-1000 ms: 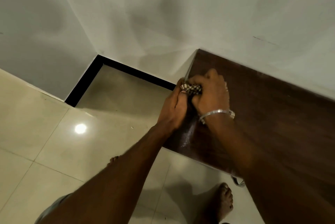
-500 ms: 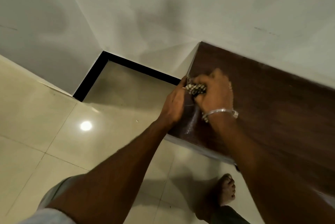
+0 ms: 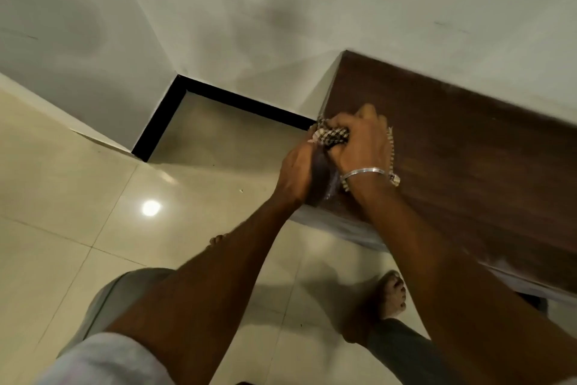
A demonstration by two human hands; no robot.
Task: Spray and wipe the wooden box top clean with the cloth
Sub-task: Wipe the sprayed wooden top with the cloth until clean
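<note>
I can't see most of the cloth [image 3: 332, 134]; my right hand [image 3: 362, 141] covers it. The wooden box top [image 3: 468, 160] runs off frame at right.

Checked cloth [image 3: 331, 134] bunched on wooden box top [image 3: 462, 172]

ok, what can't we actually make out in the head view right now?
- Spray bottle: none in the head view, so spraying can't be confirmed.
- Cloth: mostly hidden under the right hand; only a checked bunch and fringe show.
- Left hand: fingers hidden at the corner of the wooden box top; what it holds is unclear.
- Box top: its right end is cut off by the frame edge.
</note>
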